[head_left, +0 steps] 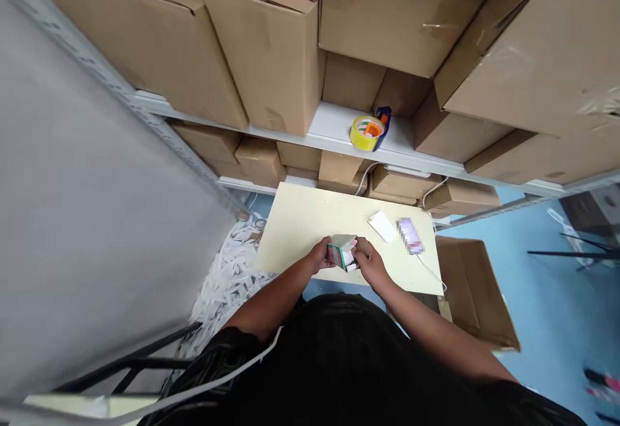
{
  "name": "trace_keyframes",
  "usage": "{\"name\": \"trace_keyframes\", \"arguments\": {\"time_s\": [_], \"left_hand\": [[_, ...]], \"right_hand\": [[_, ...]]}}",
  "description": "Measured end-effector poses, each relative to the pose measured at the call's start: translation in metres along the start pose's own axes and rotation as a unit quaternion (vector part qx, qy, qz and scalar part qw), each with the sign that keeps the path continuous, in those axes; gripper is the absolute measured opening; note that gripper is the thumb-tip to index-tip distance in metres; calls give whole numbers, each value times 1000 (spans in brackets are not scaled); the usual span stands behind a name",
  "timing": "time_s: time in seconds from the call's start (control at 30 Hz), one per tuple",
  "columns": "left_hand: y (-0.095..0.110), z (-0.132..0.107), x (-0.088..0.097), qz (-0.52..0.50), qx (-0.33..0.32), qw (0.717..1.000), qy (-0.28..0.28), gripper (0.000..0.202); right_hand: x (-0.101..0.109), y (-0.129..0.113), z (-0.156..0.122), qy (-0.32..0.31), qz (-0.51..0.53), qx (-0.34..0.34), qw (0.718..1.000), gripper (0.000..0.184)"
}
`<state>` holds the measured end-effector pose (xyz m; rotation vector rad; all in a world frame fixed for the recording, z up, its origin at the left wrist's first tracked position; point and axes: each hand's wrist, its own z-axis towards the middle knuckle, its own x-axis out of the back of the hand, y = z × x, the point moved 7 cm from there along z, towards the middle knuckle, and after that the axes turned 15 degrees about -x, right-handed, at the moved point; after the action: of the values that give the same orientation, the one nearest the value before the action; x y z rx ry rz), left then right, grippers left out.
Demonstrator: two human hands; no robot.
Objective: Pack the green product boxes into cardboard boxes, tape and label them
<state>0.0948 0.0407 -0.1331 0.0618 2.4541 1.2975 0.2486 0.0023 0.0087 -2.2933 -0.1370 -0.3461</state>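
Observation:
A small carton (343, 252) with white, green and dark pink faces is held just above the near edge of the cream table. My left hand (320, 255) is closed around its left side. At the carton's right end, my right hand (370, 263) grips with thumb and fingers; a brown flap-like piece and something white show there. Whether that white piece is part of the carton or its contents I cannot tell. Beyond my right hand lie a white box or pad (382, 226) and a blurred-out phone (410, 236) with a white cable.
The cream table (300, 219) stands against a metal shelf (436, 162) stacked with cardboard boxes (266, 51). A yellow tape roll in a dispenser (369, 132) sits on the shelf. Paper scraps (232, 277) cover the floor left; an open cardboard box (477, 290) stands right.

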Motion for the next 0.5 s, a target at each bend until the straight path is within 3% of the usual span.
{"name": "trace_keyframes", "arguments": {"time_s": [0.13, 0.3, 0.4, 0.5], "left_hand": [[2, 25, 17, 168, 49, 984, 25, 66], [35, 44, 27, 265, -42, 962, 58, 48], [61, 38, 31, 301, -115, 945, 62, 36], [86, 11, 29, 323, -188, 926, 42, 31]], "right_hand": [[-4, 16, 17, 81, 26, -62, 994, 38], [-4, 27, 33, 98, -4, -66, 993, 31], [-9, 27, 41, 75, -20, -57, 995, 32], [-15, 23, 48, 55, -57, -49, 996, 31]]}}
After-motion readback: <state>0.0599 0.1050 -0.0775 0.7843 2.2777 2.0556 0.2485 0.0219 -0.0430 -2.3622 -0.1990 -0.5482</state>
